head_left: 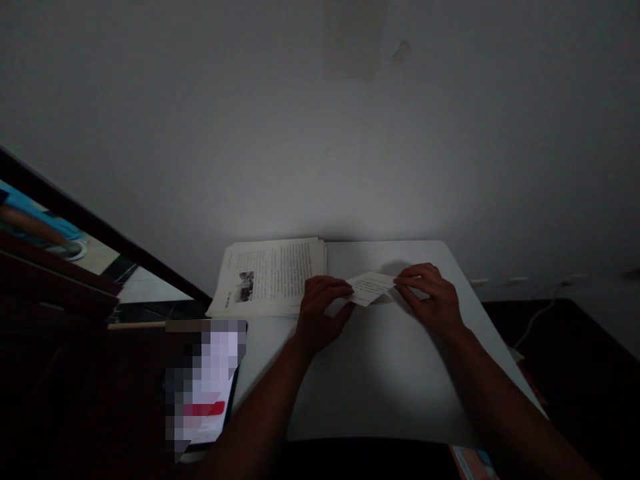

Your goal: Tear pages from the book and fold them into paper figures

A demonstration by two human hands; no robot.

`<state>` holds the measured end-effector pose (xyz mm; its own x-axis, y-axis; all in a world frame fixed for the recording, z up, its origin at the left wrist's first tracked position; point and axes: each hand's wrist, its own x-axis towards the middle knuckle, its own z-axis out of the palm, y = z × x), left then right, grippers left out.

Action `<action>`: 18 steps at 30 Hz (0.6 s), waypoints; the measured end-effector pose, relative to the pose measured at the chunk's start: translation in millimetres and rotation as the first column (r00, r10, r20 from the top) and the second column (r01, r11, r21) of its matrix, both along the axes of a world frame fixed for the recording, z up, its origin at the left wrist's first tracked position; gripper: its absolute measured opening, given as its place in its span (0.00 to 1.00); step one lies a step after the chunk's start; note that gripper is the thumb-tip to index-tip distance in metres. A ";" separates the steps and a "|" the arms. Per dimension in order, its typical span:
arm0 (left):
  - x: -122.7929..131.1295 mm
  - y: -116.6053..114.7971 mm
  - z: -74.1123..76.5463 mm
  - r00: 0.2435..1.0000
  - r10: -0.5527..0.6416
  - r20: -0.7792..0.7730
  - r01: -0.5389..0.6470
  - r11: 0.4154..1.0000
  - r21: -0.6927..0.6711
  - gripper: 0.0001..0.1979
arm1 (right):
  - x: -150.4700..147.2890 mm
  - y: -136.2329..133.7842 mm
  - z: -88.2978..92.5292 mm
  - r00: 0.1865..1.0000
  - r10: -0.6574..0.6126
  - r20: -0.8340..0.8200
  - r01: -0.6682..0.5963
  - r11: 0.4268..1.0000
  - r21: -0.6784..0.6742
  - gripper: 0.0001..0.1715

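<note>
A small folded piece of printed paper [371,287] is held just over the white table [380,393]. My left hand [323,312] pinches its left corner between thumb and fingers. At the opposite corner, my right hand [431,299] grips the paper between thumb and fingertips. Lines of dark text show on its upper face, and its lower edge comes to a point. Behind my left hand lies a stack of printed sheets [270,267] with a small dark picture on the top page; my hand covers its right front part.
A lit tablet or phone [220,380], partly blurred out, sits at the table's left edge. A grey wall [280,133] rises behind the table. A white cable [537,317] runs at the right. At far left, a person's arm [35,223] shows past a dark frame.
</note>
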<state>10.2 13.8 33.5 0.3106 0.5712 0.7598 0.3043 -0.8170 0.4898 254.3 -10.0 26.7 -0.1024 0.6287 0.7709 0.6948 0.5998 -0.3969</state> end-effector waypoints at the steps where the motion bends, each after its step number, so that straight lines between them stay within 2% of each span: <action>1: -0.1 1.0 -0.8 1.000 0.009 -0.004 -0.009 1.000 0.001 0.06 | -1.3 0.0 -0.2 1.000 0.005 -0.005 -0.005 1.000 -0.008 0.11; 6: -0.8 3.0 -4.0 0.997 0.078 0.002 -0.078 0.996 0.043 0.03 | -10.1 -2.3 2.7 0.999 -0.042 -0.021 0.040 0.997 -0.064 0.10; 10: -0.4 1.6 -5.4 0.991 0.130 0.019 -0.131 0.988 0.080 0.04 | -14.8 -7.2 2.3 0.992 -0.084 -0.097 0.072 0.990 -0.123 0.10; 14: 1.9 -0.8 -5.5 0.980 0.183 0.080 -0.187 0.981 0.057 0.05 | -22.8 -12.4 -3.3 0.987 -0.067 -0.148 0.036 0.978 -0.204 0.09; 18: 4.2 -3.2 -5.5 0.979 0.176 0.106 -0.179 0.983 0.026 0.05 | -36.0 -15.1 -6.2 0.982 -0.044 -0.186 -0.004 0.968 -0.249 0.10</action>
